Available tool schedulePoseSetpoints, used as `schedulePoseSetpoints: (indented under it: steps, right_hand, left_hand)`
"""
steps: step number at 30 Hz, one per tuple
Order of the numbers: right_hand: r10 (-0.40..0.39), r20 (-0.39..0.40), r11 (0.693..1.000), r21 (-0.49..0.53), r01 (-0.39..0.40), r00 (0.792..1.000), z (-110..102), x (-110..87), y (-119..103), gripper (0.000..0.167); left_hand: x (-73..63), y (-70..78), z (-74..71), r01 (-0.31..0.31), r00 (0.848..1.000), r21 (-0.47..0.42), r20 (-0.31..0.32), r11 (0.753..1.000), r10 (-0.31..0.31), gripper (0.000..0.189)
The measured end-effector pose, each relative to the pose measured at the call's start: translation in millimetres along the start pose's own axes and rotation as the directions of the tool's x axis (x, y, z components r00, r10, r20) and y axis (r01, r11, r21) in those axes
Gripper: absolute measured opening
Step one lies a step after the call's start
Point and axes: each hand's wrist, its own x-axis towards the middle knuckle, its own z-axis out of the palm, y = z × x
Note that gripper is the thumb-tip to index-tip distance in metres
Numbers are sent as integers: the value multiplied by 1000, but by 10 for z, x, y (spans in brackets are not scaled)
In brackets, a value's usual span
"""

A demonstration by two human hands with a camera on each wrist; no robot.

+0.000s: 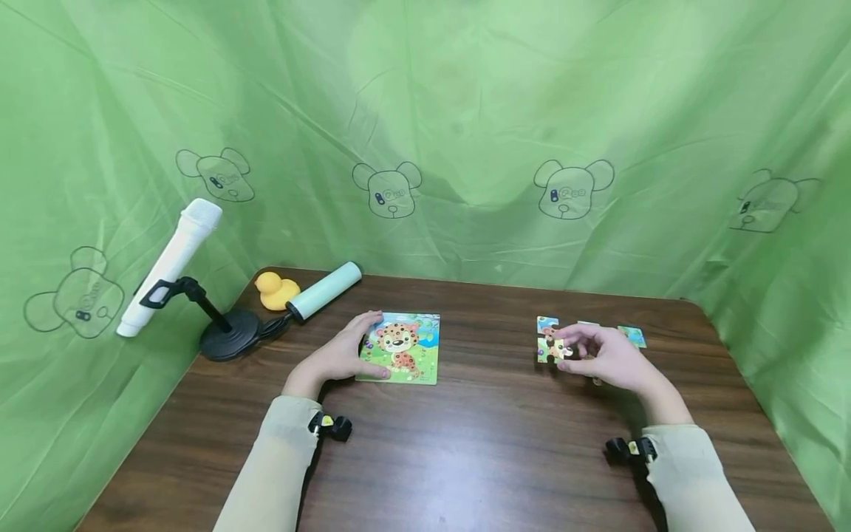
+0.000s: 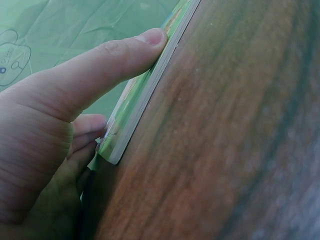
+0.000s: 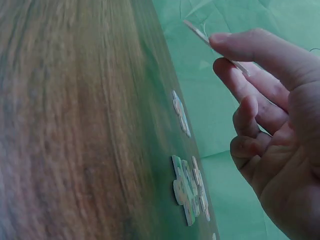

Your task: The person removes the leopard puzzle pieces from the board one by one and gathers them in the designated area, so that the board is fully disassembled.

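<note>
A square picture board (image 1: pixel 407 347) with a cartoon leopard lies on the dark wooden table. My left hand (image 1: pixel 346 349) rests at its left side, with the thumb (image 2: pixel 150 42) laid straight on the near part of the face and the fingers by the far left corner. Farther right, my right hand (image 1: pixel 614 358) pinches a thin jigsaw puzzle piece (image 3: pixel 200 34) between thumb and fingers, raised above the table. One loose puzzle piece (image 3: pixel 180 114) lies below it, apart from a cluster of pieces (image 3: pixel 185 192). The hand partly hides these pieces in the head view.
At the back left stand a white microphone (image 1: pixel 169 258) on a black stand (image 1: pixel 229 336), a yellow rubber duck (image 1: pixel 275 290) and a pale blue cylinder (image 1: pixel 326 290). Another puzzle piece (image 1: pixel 633 337) lies right of my right hand. A green curtain (image 1: pixel 465 148) surrounds the table.
</note>
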Motion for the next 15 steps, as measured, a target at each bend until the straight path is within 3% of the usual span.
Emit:
schedulePoseSetpoints:
  steps: [8,15]
  right_hand:
    - [50,13,997,-63,-49,999,17,28,86,46]
    - [-12,1,986,-169,12,1000,45,25,139,41]
  left_hand:
    - [-5,6,5,-10,1000,-17,-8,1000,10,125]
    - [-4,5,13,-16,1000,-20,-4,1000,16,125]
